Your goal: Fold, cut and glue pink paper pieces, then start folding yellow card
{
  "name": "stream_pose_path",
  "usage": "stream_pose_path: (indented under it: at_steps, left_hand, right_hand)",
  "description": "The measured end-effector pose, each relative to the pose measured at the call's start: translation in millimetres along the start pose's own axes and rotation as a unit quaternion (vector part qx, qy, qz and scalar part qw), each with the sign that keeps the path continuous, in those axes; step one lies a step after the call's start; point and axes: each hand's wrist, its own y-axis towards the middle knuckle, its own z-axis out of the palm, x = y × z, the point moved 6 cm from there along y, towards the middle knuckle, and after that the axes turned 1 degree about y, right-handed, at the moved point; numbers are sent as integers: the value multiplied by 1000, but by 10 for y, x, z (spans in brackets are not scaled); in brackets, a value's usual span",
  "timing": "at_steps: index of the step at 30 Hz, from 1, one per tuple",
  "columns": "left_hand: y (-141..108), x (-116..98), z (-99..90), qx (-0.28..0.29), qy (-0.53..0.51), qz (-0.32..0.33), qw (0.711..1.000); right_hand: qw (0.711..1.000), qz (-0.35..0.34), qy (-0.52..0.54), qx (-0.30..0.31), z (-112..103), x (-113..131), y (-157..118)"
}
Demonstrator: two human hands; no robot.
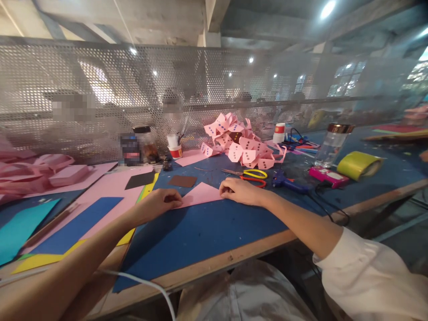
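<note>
A pink sheet of paper (202, 195), folded to a triangle with its peak pointing away from me, lies on the blue table mat (207, 236). My left hand (166, 199) pinches its left corner, fingers closed. At the opposite corner, my right hand (239, 191) has its fingers curled and pressed together on the paper. Just beyond the left hand is a small brown rectangle (182, 180). Behind the right hand rest scissors (254, 174) with yellow and red handles, and to their right a blue glue gun (289, 182).
Pink folded paper pieces with dots (249, 149) are heaped at the back. Coloured sheets, including a blue strip (80, 223), lie at left. On the right are a clear bottle (332, 147), yellow tape roll (359, 165) and pink box (328, 177). A perforated screen (187, 71) stands behind.
</note>
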Motion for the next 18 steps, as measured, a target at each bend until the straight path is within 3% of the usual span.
stream_pose_path:
  at_steps: [10,18]
  left_hand:
    - [33,90,-16,-33,35,-16,999]
    - [-38,4,-101,-11,62,-19,998]
  right_hand:
    - [1000,2,-2,5,-4,16,9]
    - [1000,1,-1,5,1,2,10]
